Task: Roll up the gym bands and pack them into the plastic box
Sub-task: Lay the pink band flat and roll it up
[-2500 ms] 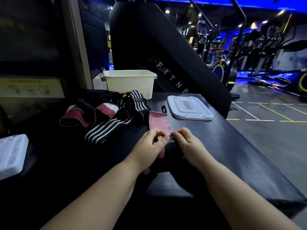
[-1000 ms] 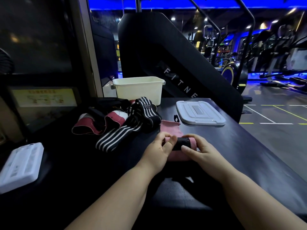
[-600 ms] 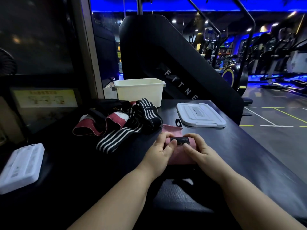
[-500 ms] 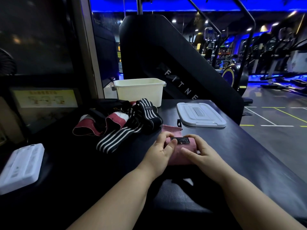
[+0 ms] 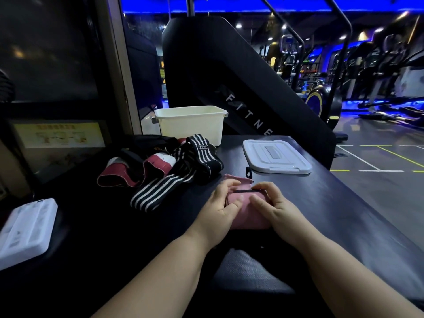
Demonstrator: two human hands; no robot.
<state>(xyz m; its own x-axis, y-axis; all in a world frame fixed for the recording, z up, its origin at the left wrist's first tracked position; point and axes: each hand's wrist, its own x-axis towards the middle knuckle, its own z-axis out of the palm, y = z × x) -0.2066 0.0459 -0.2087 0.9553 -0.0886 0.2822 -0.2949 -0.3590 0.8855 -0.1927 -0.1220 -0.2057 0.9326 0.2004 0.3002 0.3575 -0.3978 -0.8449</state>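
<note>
Nearest the person, a grey textured pad lies on the dark bench. Just beyond it is the pink band, lying on the bench and partly rolled. The left hand and the right hand each have a closed grip on it, fingers curled over the roll's far side and thumbs pressed on top. A thin black strip shows between the fingertips. A flat pink tail runs on past the fingers, so the rolling looks unfinished.

The band looks like soft, light, stretchy fabric — neither fragile nor slippery, but probably springy enough to unwind if released. A sound hold would span the roll at both ends, with a thumb over the loose edge, and squeeze it for the carry.

Farther out to the left is a loose heap: a black-and-white striped band draped beside maroon bands, none of them rolled. A white tray sits well apart at the left edge. To the right lies the white lid, off its box. At the bench's far end stands the plastic box, open and upright just behind the heap — its inside is hidden from here.
</note>
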